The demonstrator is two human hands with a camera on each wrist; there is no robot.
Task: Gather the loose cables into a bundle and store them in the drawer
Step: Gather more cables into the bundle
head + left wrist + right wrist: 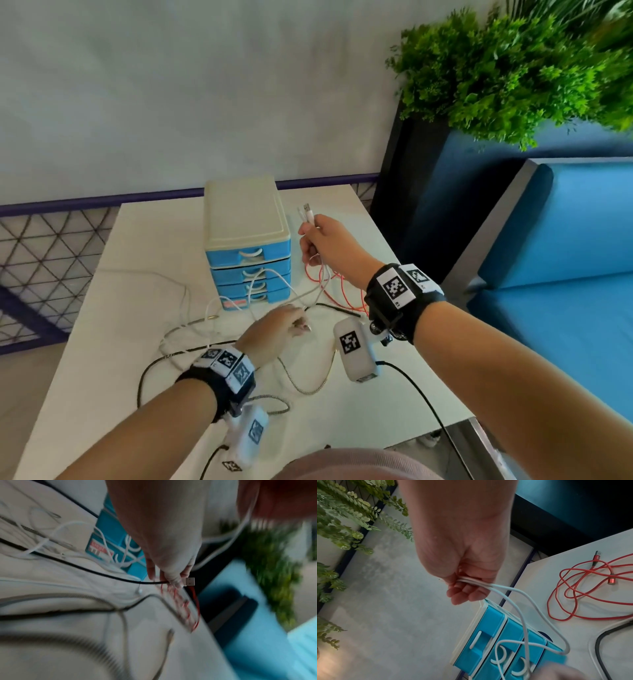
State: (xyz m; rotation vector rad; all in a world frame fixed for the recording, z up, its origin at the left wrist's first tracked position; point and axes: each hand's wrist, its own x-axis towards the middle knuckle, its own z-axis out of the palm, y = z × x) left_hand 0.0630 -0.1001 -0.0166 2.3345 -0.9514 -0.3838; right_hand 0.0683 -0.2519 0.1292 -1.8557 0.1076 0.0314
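My right hand (310,236) (464,586) is raised beside the drawer unit (246,240) (488,635) and grips white cables (310,216) (513,591). Their USB ends stick up above the fist, and the strands hang down across the blue drawer fronts. My left hand (301,325) (173,580) is low over the table (102,394), pinching a black cable (109,576) (191,350) just behind its USB plug (189,581). A red cable (342,291) (590,588) lies tangled right of the drawers. A braided silver cable (308,387) and more white cable (191,325) are loose on the table. All drawers look closed.
The drawer unit stands at the back of the white table, near the wall. A blue bench (565,257) and a green plant (513,68) are to the right. A lattice railing (41,257) runs on the left. The table's right edge is close to the red cable.
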